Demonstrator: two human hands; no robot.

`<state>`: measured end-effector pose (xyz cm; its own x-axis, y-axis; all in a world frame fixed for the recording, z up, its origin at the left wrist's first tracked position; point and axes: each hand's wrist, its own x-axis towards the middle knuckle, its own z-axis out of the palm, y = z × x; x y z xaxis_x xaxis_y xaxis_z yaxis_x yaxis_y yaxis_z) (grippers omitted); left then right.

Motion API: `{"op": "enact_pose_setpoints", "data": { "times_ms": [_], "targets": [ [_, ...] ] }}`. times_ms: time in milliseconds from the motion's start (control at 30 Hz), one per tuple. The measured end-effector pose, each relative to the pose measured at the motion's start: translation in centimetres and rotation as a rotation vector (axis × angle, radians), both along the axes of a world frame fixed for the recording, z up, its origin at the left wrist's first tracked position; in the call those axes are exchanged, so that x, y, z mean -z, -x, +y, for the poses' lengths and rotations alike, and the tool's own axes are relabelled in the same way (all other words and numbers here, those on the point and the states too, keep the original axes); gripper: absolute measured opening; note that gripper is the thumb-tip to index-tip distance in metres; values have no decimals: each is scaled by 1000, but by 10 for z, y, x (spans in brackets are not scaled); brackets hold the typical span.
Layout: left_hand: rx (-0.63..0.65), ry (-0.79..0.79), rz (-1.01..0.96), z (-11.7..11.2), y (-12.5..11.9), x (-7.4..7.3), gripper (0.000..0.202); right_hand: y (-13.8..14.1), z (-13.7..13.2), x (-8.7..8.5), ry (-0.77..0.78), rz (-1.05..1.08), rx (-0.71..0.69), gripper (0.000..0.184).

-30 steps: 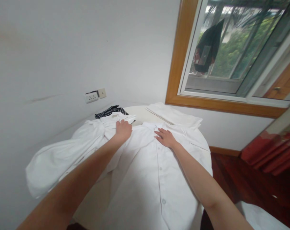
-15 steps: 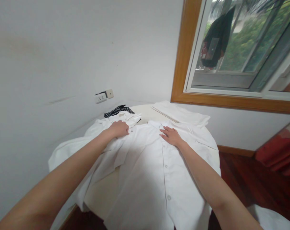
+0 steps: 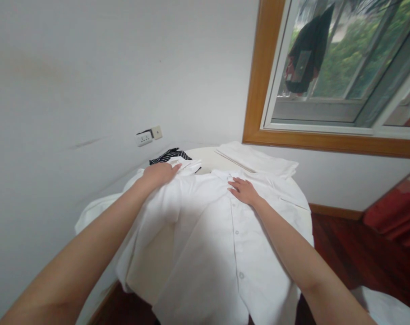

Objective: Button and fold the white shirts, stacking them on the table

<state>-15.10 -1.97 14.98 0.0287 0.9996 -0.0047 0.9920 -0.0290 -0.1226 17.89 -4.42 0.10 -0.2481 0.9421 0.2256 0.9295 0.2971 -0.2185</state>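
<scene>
A white button-up shirt (image 3: 208, 230) lies front up across a round cream table, its collar toward the far side and its lower end over the near edge. My right hand (image 3: 244, 190) rests on it just below the collar, fingers spread. At the shirt's left shoulder and sleeve, my left hand (image 3: 160, 174) is closed on the cloth, thumb pointing right; its other fingers are mostly hidden. Just beyond that hand are a bunched white garment (image 3: 189, 166) and a black cloth with white stripes (image 3: 171, 155).
A folded white cloth (image 3: 257, 159) lies at the table's far right. The wall with a socket (image 3: 144, 138) stands close behind and left. A wood-framed window (image 3: 306, 139) is at the right, above a dark red floor (image 3: 340, 243). White fabric (image 3: 387, 307) shows at lower right.
My left hand has moved a little left and away from me, and the sleeve under it has shifted and lies smoother. My right hand stays in place on the shirt.
</scene>
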Motion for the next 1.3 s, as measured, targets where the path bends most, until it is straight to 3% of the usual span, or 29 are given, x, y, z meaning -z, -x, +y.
{"op": "enact_pose_setpoints", "data": {
  "times_ms": [100, 167, 333, 400, 533, 667, 767, 933, 1067, 1167, 1300],
  "targets": [
    [-43, 67, 30, -1, -2, -6, 76, -1, 0, 2, -5, 1, -4, 50],
    [-4, 118, 78, -5, -4, -9, 67, -1, -1, 1, -6, 2, -4, 50],
    [84, 27, 135, -15, -17, -5, 40, 11, -8, -21, -155, -15, 1, 44],
    [98, 18, 139, -17, -24, -2, 38, 30, -9, -33, -190, -24, -119, 41],
    [85, 45, 112, -16, -34, 1, 44, 88, -1, -41, -75, -14, -450, 43],
    [76, 21, 98, -9, -35, 2, 42, 140, 10, -33, -28, -10, -482, 40],
    [80, -22, 70, -1, -30, 7, 39, 157, 13, -24, 7, -34, -447, 43],
    [168, -34, -36, 10, -33, 18, 36, 157, 16, -12, 5, 49, -456, 49],
    [226, 24, -168, 14, -50, 29, 41, 147, 27, -17, -25, 197, -515, 41],
    [207, 125, -243, 16, -68, 42, 46, 125, 34, -29, -10, 252, -405, 31],
    [190, 170, -291, 16, -89, 63, 42, 78, 23, -43, 88, 140, -289, 30]
  ]
}}
